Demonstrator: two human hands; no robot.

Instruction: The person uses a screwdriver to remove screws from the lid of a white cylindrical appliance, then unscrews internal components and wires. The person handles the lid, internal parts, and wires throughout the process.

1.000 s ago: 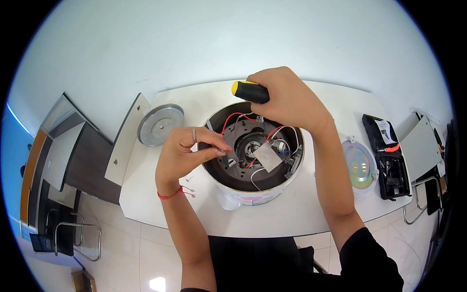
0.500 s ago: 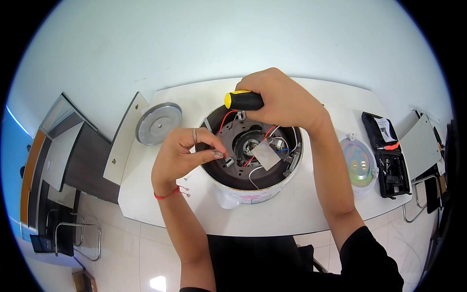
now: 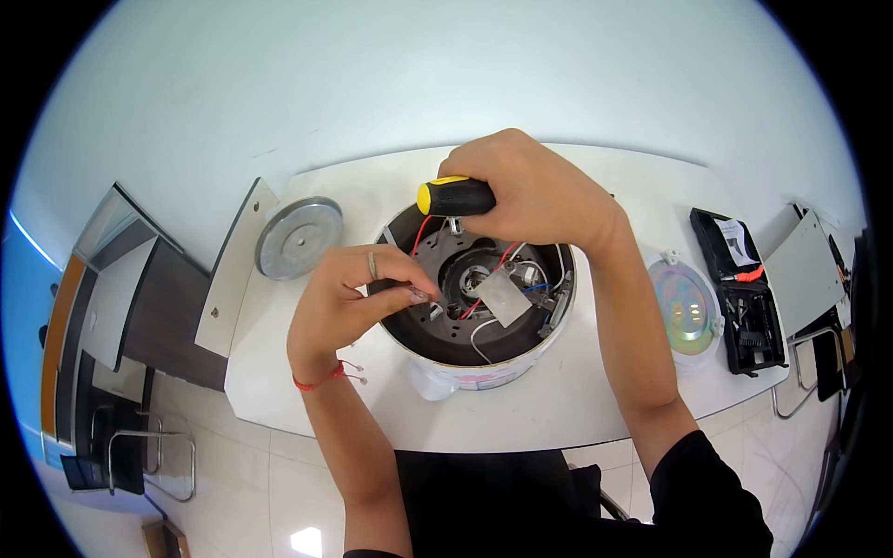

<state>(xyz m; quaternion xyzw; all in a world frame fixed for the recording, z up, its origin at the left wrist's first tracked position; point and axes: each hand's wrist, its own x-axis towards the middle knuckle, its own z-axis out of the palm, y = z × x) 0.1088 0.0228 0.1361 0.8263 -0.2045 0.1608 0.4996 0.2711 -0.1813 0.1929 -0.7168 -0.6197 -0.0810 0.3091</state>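
Observation:
A round rice cooker body stands on the white table with its underside open upward, baring a dark inside with red, white and blue wires. A pale flat sheet lies over part of the wiring. My right hand is wrapped round the black and yellow handle of a screwdriver, held above the far rim; most of its shaft is hidden. At the cooker's left side, the thumb and forefinger of my left hand are pinched together over the opening. Whatever they hold is too small to make out.
A round grey metal cover lies at the table's left. On the right are a shiny round lid and an open black tool case. A wall rises behind the table; chairs stand at both sides.
My right hand and the screwdriver have shifted slightly left. The whole view has moved a little too. My left hand keeps its pinch at the cooker's left side.

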